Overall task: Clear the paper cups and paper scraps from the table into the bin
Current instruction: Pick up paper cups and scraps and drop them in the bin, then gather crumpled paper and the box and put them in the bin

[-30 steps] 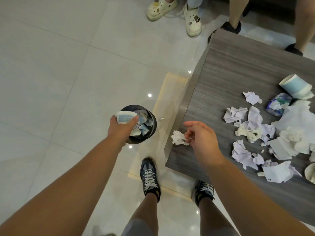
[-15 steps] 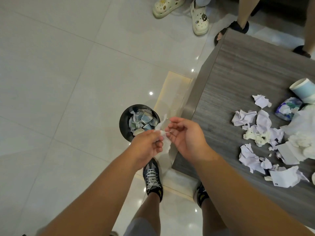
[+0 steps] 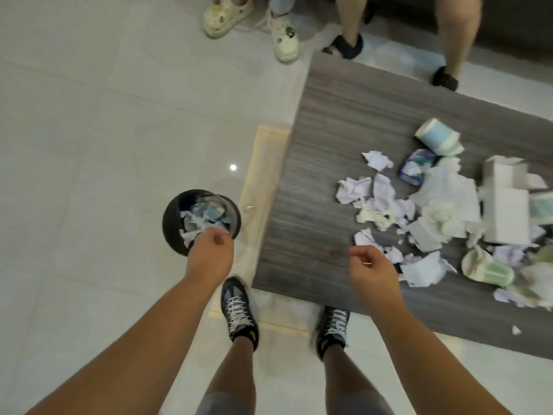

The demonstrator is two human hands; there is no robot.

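**Hands over bin and table edge**

Pale glossy floor tiles (image 3: 89, 145) fill the left of the view, with a grey wood-grain table (image 3: 344, 130) slanting across the right.

Fingers of the left hand (image 3: 211, 254) are curled downward over the near rim of the bin (image 3: 172, 229); a white paper scrap (image 3: 187, 236) shows just at their tips, but whether the fingers grip it or it lies loose in the bin cannot be told. The bin is a round black one standing on the floor, just left of the table's near corner, and it is filled with crumpled white and blue paper.

Fingers of the right hand (image 3: 372, 272) hang loosely curled with nothing visible between them. That hand is above the near part of the table, just beside the closest scraps.

Outward from it lies a heap of paper scraps (image 3: 383, 202), white and pale lilac, spread over the right half of the tabletop. A blue and white paper cup (image 3: 438, 137) lies on its side at the far edge of the heap, and a crushed blue-patterned cup (image 3: 417, 169) lies just in front of it. A flattened greenish cup (image 3: 486, 268) rests near the table's near edge on the right. A white box (image 3: 505, 217) sits among the scraps farther right. One tiny scrap (image 3: 515, 330) lies apart by the near edge.

The person's dark sneakers (image 3: 238, 310) stand on a cream mat (image 3: 263, 175) beside the table. Other people's feet, in cream clogs (image 3: 226, 16) and black sandals (image 3: 345, 46), are at the far end.
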